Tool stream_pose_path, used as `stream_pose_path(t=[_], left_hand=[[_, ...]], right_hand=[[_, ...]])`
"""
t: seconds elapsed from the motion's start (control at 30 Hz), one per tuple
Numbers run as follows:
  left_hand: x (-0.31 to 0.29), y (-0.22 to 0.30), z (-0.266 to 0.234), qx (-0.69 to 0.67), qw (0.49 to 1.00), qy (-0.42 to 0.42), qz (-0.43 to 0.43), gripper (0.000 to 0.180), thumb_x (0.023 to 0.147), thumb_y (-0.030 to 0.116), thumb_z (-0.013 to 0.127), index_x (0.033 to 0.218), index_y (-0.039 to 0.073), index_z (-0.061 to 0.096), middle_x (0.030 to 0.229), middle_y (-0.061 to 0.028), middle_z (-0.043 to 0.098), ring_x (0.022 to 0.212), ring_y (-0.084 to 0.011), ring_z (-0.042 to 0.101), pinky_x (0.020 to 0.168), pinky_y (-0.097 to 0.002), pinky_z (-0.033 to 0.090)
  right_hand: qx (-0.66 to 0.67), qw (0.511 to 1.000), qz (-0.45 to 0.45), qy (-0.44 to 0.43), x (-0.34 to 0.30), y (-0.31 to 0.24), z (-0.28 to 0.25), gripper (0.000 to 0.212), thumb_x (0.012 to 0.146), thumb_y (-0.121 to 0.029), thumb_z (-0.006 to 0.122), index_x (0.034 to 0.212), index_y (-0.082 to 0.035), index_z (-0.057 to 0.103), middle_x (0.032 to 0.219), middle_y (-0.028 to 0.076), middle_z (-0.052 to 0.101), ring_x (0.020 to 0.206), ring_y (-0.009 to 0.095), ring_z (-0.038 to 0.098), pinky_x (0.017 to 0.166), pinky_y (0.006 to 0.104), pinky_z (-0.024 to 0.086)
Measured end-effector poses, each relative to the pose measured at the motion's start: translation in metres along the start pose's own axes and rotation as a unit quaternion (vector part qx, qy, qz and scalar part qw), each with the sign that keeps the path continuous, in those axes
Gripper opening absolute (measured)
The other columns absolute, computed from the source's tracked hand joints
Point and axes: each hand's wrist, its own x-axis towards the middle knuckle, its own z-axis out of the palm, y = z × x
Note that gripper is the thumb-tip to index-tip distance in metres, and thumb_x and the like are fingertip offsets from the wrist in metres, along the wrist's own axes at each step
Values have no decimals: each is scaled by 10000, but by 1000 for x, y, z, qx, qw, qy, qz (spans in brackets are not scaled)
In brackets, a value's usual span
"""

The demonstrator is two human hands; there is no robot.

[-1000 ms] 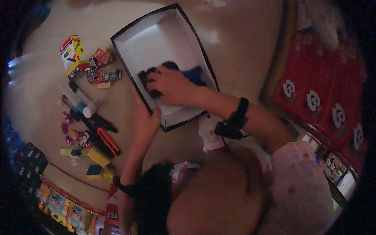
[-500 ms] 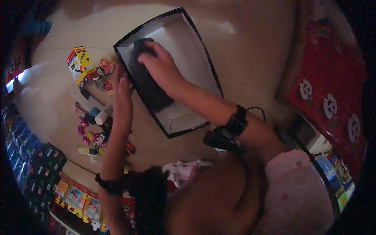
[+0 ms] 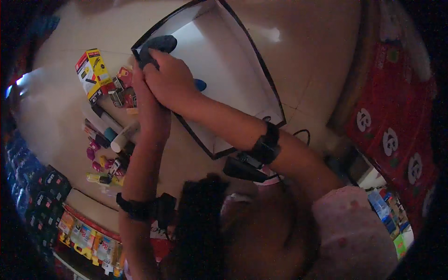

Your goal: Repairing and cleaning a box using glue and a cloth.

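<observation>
My right hand (image 3: 170,79) reaches into the long box (image 3: 255,56), which has a white inside and a black rim. Its thumb and fingers close round a dark, rounded object (image 3: 163,44) at the box's far left corner; I cannot make out its kind. A small blue-black end (image 3: 200,85) shows past the right hand, inside the box. My left hand (image 3: 148,105) lies along the box's left wall, touching or close beside my right hand. Its fingers are mostly hidden, so I cannot see what they grip.
Left of the box are a yellow, white and red carton (image 3: 93,73), small red boxes (image 3: 122,93), a white tube (image 3: 119,143) and purple items (image 3: 95,156). A red printed cover (image 3: 373,112) stands at right. Packages line a shelf (image 3: 88,238) at lower left.
My right hand has moved left and slightly down, against the left hand. The dark object has shifted toward the box's left wall, and the broad black patch inside the box has gone from view.
</observation>
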Motion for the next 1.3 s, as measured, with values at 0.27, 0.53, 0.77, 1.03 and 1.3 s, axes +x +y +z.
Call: stream_pose_path(t=[0.27, 0.53, 0.77, 1.03, 1.3], left_hand=[[5, 4, 9, 149, 987, 18, 59, 385, 891, 285, 368, 1195, 48, 387, 1065, -66, 480, 948, -174, 479, 834, -291, 378], [18, 0, 12, 314, 938, 73, 126, 373, 874, 188, 385, 1221, 50, 390, 1056, -83, 494, 916, -183, 469, 835, -303, 361], [20, 3, 10, 262, 953, 58, 139, 413, 840, 164, 485, 1210, 4, 394, 1119, -119, 493, 1006, -193, 463, 896, -298, 336], [-39, -23, -53, 493, 850, -16, 183, 633, 738, 198, 619, 1231, -49, 309, 1246, -246, 384, 1158, -313, 399, 970, -361, 298], [-101, -43, -27, 519, 852, 4, 72, 408, 849, 81, 419, 1214, -73, 322, 1113, -270, 463, 1044, -369, 449, 887, -404, 345]], right_hand=[[-3, 999, -4, -48, -42, 29, -19, 388, 798, -229, 445, 1084, 25, 511, 995, 236, 560, 929, 384, 531, 832, 450, 413], [-99, 979, 73, -163, -92, 39, -42, 395, 751, -182, 479, 1072, 44, 523, 946, 263, 569, 897, 391, 544, 821, 404, 419], [-206, 925, 0, -319, -95, 43, -55, 422, 705, -192, 551, 1053, 46, 530, 873, 247, 591, 819, 356, 581, 766, 381, 446], [-148, 978, -131, -71, -42, 17, -102, 425, 685, -145, 577, 1090, -26, 524, 969, 177, 578, 880, 279, 556, 792, 357, 440], [-545, 771, -326, -39, 18, 41, -86, 400, 725, -108, 586, 1106, -17, 504, 1146, 213, 454, 1014, 372, 465, 866, 446, 402]])
